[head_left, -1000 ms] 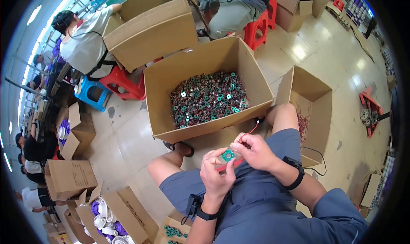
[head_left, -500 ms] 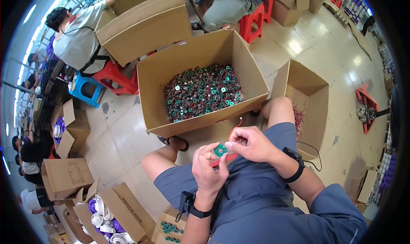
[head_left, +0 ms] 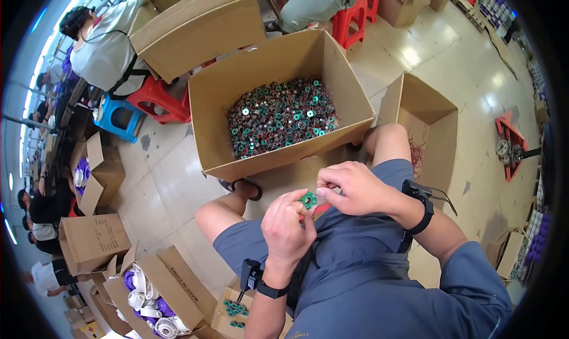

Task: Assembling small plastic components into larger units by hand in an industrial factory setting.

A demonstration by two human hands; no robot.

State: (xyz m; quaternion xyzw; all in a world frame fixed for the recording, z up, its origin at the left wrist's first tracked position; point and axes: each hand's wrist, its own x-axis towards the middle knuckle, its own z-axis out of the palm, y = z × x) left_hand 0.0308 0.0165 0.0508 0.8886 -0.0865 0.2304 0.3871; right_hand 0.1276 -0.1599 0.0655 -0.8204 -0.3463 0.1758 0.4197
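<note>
Between the fingertips of my left hand [head_left: 287, 227] is a small round green circuit board [head_left: 309, 196] with a hole in its middle. My right hand [head_left: 354, 189] is closed in a pinch close against the board's right edge. Whatever those fingers hold is hidden. Something thin and red [head_left: 322, 208] shows below the hands, over my lap. Beyond my knees stands a large open cardboard box [head_left: 258, 172], with a heap of green round boards and dark red wires [head_left: 281, 122] inside.
To the right is a second box [head_left: 437, 122] with loose red wires. At lower left, a carton [head_left: 178, 285] holds white and purple parts, beside a small box of green boards [head_left: 235, 308]. A co-worker [head_left: 104, 57] sits at upper left near red and blue stools [head_left: 118, 121].
The board has turned in my left fingers, now showing a ring-like face. My right hand has rolled over, knuckles up; the red wire rising above it is out of sight.
</note>
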